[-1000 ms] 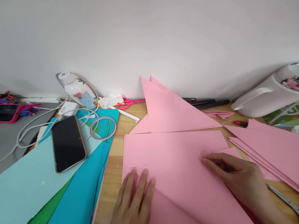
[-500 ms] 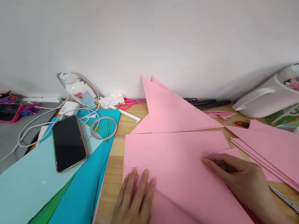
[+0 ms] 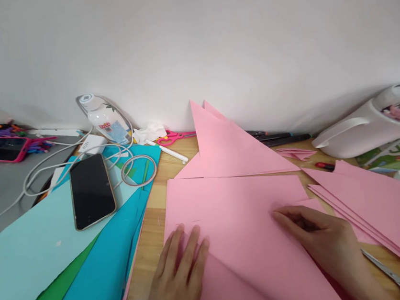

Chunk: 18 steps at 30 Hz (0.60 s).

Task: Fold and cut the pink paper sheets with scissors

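A pink sheet of paper (image 3: pixel 238 203) lies in front of me with its near part folded over, leaving a slanting curved edge. My left hand (image 3: pixel 180 272) rests on its left side, fingers slightly spread and pressing the paper flat. At the right, my right hand (image 3: pixel 321 237) pinches the corner of the folded-over part between thumb and fingertips and holds it against the sheet. More pink paper (image 3: pixel 233 286) shows below the slanting edge. Just beyond, a folded pink triangle (image 3: pixel 232 146) stands up near the wall.
Blue and green sheets (image 3: pixel 125 255) with a smartphone (image 3: pixel 92 191) and a coiled cable (image 3: pixel 139 170) lie left. A bottle (image 3: pixel 106 122) and pink scissors (image 3: pixel 175 137) are behind. Rightward are stacked pink sheets (image 3: pixel 383 211), metal scissors (image 3: pixel 391 275) and a white pitcher (image 3: pixel 359 122).
Both hands and the folded pink paper stay practically in place. Only a very slight shift of the whole view shows.
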{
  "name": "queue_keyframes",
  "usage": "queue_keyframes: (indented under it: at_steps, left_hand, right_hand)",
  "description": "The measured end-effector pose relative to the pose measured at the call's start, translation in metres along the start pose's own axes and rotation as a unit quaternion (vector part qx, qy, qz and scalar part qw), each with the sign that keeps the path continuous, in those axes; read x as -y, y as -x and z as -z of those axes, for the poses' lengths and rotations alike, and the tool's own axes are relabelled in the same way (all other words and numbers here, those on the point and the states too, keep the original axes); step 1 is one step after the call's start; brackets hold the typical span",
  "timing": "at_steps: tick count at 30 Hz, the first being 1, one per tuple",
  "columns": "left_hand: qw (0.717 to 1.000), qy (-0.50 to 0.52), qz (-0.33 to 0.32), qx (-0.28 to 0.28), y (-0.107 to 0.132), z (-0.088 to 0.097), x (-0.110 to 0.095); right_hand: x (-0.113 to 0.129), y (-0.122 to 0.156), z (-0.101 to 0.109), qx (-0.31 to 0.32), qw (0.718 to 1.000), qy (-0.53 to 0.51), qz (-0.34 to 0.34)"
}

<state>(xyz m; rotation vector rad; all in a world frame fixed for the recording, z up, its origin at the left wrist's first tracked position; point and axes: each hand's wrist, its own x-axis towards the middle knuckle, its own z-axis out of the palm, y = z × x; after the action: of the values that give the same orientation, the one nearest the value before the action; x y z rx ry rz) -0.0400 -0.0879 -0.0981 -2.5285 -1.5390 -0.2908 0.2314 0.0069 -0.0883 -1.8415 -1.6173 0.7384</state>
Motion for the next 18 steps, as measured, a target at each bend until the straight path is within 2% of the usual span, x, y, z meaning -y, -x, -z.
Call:
queue_keyframes:
  at_steps: [12, 18]
  left_hand:
    - [0.999, -0.019, 0.0, 0.028, 0.0027, 0.0007, 0.0005]
    - [0.999, -0.006, 0.038, 0.028, -0.005, 0.0036, -0.0014]
  right_hand:
    - [0.0023, 0.0004, 0.0, 0.002, 1.0, -0.002, -0.011]
    - [0.0001, -0.0003, -0.0003, 0.001, 1.0, 0.008, 0.001]
